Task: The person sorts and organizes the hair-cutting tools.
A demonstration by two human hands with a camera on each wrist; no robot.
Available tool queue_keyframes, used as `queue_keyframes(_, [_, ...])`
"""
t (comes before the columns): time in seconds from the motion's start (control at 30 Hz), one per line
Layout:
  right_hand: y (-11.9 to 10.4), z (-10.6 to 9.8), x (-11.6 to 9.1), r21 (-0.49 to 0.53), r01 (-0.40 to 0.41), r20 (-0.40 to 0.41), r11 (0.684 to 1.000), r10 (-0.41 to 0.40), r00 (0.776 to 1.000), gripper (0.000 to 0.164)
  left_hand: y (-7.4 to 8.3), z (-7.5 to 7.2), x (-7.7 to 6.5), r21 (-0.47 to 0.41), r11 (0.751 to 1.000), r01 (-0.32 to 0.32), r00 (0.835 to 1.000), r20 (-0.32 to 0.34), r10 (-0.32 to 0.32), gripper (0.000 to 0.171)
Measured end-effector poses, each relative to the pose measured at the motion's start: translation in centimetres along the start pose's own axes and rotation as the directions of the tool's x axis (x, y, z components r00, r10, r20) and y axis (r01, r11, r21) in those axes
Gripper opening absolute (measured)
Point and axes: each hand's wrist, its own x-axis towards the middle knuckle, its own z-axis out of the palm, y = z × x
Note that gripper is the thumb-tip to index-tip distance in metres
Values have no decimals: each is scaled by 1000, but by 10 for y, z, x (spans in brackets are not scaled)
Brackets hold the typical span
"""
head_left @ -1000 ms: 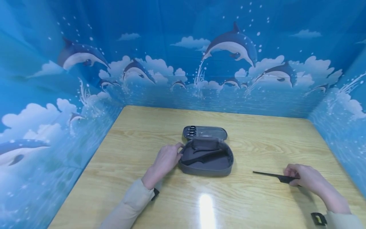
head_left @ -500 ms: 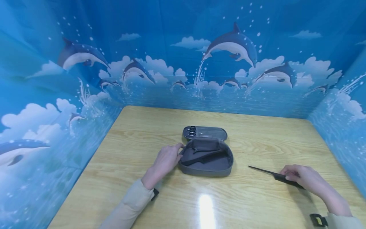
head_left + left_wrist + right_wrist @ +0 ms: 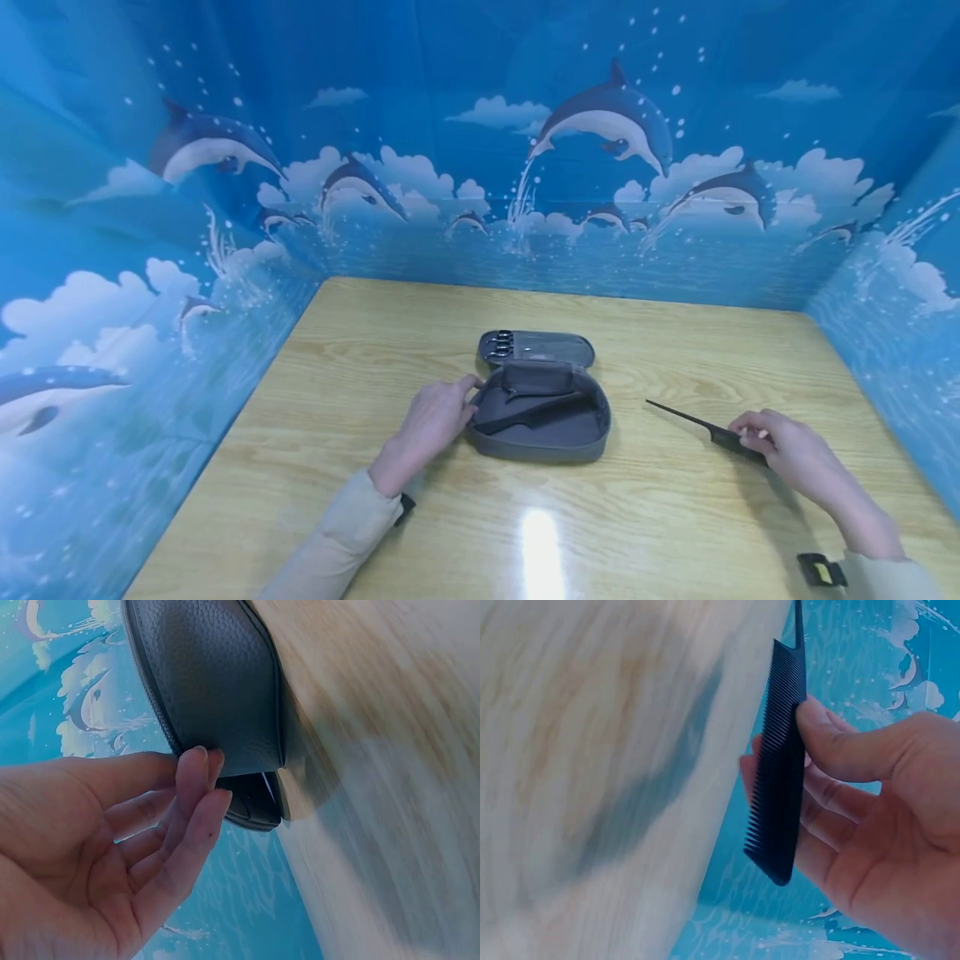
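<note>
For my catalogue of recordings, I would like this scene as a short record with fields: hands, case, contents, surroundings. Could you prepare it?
Left hand: holds the left rim of the zippered case
Right hand: pinches a black rat-tail comb, raised off the table
Case: gray, open, lid folded back
Lid contents: metallic items, too small to identify
Main compartment: long dark item, possibly another comb
Surface: wood-grain table
Backdrop: blue, dolphin-printed

The comb (image 3: pixel 784 780) looks like smooth plastic, the case (image 3: pixel 214 682) pebbled leather, the small tools (image 3: pixel 505 342) shiny metal, the tabletop (image 3: pixel 375 342) glossy, grained wood, and the backdrop (image 3: pixel 420 108) smooth, faintly creased sheeting.
</note>
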Motion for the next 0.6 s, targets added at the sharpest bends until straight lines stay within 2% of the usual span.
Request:
queue_keyframes(0.2, [-18,-2,3,-24,38,-121,999,-40,992,16,-1,-3,1,5,1000,15,1000,-22,-15,32])
queue_keyframes(0.33, [-35,-4,7,-24,80,-194,996,-83,977,16,0,-3,2,0,1000,14,998,-54,-14,31])
queue_keyframes(0.5, [-55,-7,14,-28,131,-254,991,-134,958,17,5,-7,2,-50,999,-6,990,-139,-1,28])
queue_keyframes(0.6, [-67,-9,19,-33,166,-280,986,-168,945,18,10,-11,3,-79,996,-40,981,-193,24,26])
